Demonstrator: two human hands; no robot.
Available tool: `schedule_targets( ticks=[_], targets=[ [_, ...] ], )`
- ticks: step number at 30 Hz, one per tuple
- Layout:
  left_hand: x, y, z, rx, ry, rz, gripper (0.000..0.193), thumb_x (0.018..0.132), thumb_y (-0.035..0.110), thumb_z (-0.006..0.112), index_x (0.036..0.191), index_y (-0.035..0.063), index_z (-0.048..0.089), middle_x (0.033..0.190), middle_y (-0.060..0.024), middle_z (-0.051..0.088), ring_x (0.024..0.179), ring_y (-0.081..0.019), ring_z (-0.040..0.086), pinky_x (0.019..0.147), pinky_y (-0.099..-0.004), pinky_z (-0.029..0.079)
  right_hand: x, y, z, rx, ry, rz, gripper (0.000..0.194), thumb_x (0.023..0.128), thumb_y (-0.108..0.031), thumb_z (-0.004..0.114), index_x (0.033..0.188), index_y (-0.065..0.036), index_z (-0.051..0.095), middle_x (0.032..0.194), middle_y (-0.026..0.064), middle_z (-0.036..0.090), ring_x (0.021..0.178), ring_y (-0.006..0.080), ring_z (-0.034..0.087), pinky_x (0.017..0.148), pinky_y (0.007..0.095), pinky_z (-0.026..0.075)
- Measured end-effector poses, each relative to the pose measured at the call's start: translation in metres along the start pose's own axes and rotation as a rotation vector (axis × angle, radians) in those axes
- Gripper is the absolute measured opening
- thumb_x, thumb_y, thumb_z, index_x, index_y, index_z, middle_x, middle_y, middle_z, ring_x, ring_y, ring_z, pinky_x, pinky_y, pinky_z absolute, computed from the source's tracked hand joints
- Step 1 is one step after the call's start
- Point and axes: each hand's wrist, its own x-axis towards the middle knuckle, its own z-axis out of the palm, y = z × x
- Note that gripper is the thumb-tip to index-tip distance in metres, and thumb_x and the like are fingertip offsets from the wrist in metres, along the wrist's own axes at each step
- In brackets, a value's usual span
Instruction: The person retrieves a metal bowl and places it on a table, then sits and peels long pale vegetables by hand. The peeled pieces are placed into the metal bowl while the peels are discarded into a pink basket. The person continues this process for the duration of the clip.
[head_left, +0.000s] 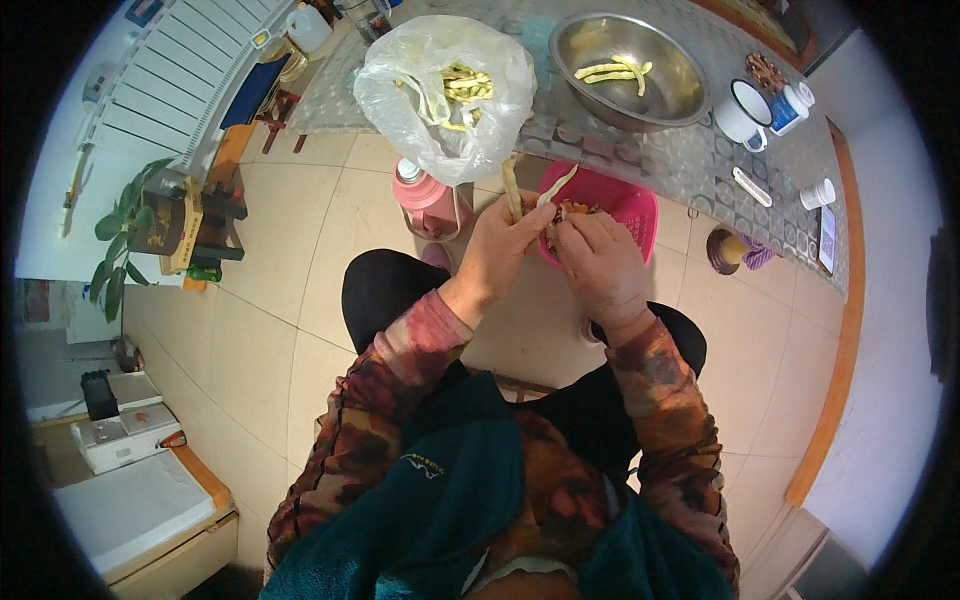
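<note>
My left hand (499, 244) holds bean pods, with a yellowish pod (512, 189) and a paler pod (559, 184) sticking up past its fingers. My right hand (604, 262) is curled close beside the left thumb; what its fingertips pinch is hidden. Both hands are over the near side of a pink plastic bin (637, 206), which has brown and orange scraps (577, 206) in it. Beyond them, a white plastic bag (390, 82) lies open on the table with many pods (469, 84) inside. To its right, a steel basin (660, 49) contains several pods (615, 71).
A pink flask (427, 199) stands on the floor left of the bin. On the patterned tabletop (600, 154) are an enamel mug (741, 116), a white bottle (791, 109), a small white container (817, 194) and a phone (826, 240). A potted plant (120, 232) is at left.
</note>
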Motion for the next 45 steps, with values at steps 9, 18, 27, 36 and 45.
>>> schedule_targets(
  ticks=[9,18,27,36,45],
  targets=[
    [0.004,0.0,-0.004,0.531,-0.083,0.174,0.015,0.094,0.016,0.069,0.096,0.0017,0.066,0.077,0.0005,0.058,0.073,-0.0056,0.05,0.064,-0.0246,0.043,0.018,0.015,-0.024,-0.006,0.115,0.033,0.022,0.08,-0.01,0.07,0.101,-0.004,0.064,0.098,0.0106,0.064,0.094,0.0333,0.062,0.086,0.0439,0.05],
    [0.01,-0.013,-0.007,0.639,-0.163,0.256,0.013,0.09,0.012,0.07,0.095,0.0019,0.065,0.079,-0.0038,0.059,0.073,-0.0099,0.052,0.065,-0.0283,0.045,-0.001,0.034,-0.002,0.216,-0.143,0.181,0.017,0.085,-0.012,0.065,0.1,-0.004,0.063,0.091,0.0148,0.062,0.088,0.0361,0.061,0.077,0.0459,0.049],
    [0.017,-0.025,0.002,0.013,0.075,0.047,0.013,0.099,0.018,0.064,0.101,0.0056,0.06,0.079,0.0038,0.053,0.067,-0.0038,0.044,0.059,-0.0225,0.038,-0.009,0.04,0.016,0.354,0.105,0.665,0.017,0.096,-0.014,0.058,0.102,0.0,0.066,0.099,0.0174,0.068,0.097,0.0366,0.063,0.087,0.0425,0.05],
    [0.027,-0.009,-0.003,-0.187,-0.05,-0.093,0.01,0.103,0.018,0.058,0.101,0.0094,0.055,0.074,0.008,0.041,0.059,-0.0027,0.034,0.053,-0.0207,0.028,0.005,0.058,0.008,0.036,-0.061,-0.133,0.037,0.08,-0.008,0.065,0.115,-0.001,0.062,0.119,0.0153,0.062,0.111,0.0358,0.059,0.099,0.0461,0.048],
    [0.027,-0.014,0.001,-0.222,-0.132,-0.155,0.014,0.104,0.022,0.056,0.102,0.0082,0.057,0.072,0.0071,0.038,0.061,-0.0045,0.034,0.054,-0.022,0.027,-0.003,0.048,0.006,0.048,-0.092,0.012,0.019,0.077,-0.001,0.064,0.096,-0.002,0.06,0.092,0.0126,0.058,0.09,0.0347,0.056,0.083,0.0422,0.05]
  ],
)
